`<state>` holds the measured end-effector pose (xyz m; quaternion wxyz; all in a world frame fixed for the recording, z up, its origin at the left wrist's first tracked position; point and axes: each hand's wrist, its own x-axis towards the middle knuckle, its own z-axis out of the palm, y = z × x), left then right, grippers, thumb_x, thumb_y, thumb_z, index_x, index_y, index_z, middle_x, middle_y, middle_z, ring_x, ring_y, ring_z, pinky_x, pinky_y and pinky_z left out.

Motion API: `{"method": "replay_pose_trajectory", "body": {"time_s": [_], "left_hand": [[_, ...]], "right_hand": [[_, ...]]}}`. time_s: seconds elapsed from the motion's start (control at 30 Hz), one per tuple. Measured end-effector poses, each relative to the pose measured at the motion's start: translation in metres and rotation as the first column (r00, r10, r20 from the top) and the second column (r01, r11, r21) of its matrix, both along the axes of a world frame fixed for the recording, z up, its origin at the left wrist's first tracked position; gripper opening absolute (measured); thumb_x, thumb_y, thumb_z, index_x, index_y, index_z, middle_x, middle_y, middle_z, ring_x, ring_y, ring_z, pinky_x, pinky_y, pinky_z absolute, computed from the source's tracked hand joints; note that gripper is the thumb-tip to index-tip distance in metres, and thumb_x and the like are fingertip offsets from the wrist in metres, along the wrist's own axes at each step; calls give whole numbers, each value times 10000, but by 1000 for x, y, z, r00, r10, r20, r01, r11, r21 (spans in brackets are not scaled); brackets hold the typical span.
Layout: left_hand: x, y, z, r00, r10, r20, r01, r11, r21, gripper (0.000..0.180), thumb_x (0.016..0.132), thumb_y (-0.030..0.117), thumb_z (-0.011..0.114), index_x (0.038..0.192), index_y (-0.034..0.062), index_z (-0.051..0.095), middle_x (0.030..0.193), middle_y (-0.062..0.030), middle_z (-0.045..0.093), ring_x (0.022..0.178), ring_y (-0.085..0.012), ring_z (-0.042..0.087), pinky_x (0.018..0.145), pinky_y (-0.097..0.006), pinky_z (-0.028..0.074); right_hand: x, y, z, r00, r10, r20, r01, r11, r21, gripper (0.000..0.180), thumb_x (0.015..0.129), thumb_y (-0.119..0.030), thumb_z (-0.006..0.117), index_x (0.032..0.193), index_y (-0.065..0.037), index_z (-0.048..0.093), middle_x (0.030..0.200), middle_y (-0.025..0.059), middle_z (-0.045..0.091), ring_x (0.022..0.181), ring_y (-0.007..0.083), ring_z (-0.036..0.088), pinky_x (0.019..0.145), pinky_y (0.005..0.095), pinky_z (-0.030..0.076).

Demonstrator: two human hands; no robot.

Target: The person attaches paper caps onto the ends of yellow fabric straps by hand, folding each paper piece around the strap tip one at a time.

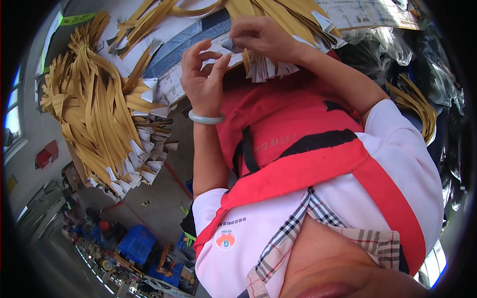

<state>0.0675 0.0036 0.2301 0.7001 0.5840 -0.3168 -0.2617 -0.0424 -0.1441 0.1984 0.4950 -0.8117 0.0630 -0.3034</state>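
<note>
My right hand [261, 38] pinches a small dark grey piece [229, 46], which looks like a scrap of fabric or tape, between thumb and fingers. Just left of it, my left hand [202, 79] is raised with fingers bent and apart, and nothing shows in it. Both hands are above the near edge of a white worktable [176, 82]. Behind them lie flat blue-grey strips [171, 54]. Long mustard-coloured strips [271, 22] with white paper at their ends spread across the table beyond my right hand, some ends hanging over the edge.
A large tied bundle of mustard strips [94, 107] with white-tipped ends hangs at the left. Clear plastic bags [382, 49] over dark material stand at the right, near another strip bundle [415, 107]. Blue crates [136, 243] sit on the floor further off. I wear a red apron [293, 109].
</note>
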Motion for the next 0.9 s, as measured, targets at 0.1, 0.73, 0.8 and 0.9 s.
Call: {"method": "replay_pose_trajectory", "body": {"time_s": [0.1,0.73,0.8,0.9], "left_hand": [[21,2,-12,980,-88,178,86,996,18,123,828,-67,704,934,-29,655,834,-46,630,704,-113,624,637,-218,536],[119,67,-24,750,448,486,-520,854,16,220,917,20,659,1127,-18,608,957,-83,653,860,-139,622,742,-250,521],[84,60,-32,815,155,558,-280,949,145,153,904,-4,656,1057,-5,649,956,-83,653,851,-147,620,746,-259,513],[20,32,-45,868,-164,468,90,980,177,106,856,-32,681,956,3,680,937,-93,663,813,-177,646,713,-270,514]], "right_hand": [[-6,5,10,989,147,-32,-131,945,300,92,969,-102,597,956,-14,618,909,21,589,800,111,597,732,251,492],[-74,-27,30,897,25,-440,-104,982,-156,152,892,-196,696,923,-63,630,871,38,578,777,169,576,691,296,470],[-80,-11,28,855,50,-517,-289,872,-394,211,869,-216,680,1040,-115,608,1013,58,561,865,289,620,735,401,493],[-77,0,30,786,4,-618,-335,843,-422,208,813,-155,725,960,-81,597,963,74,547,896,286,608,744,376,480]]}}
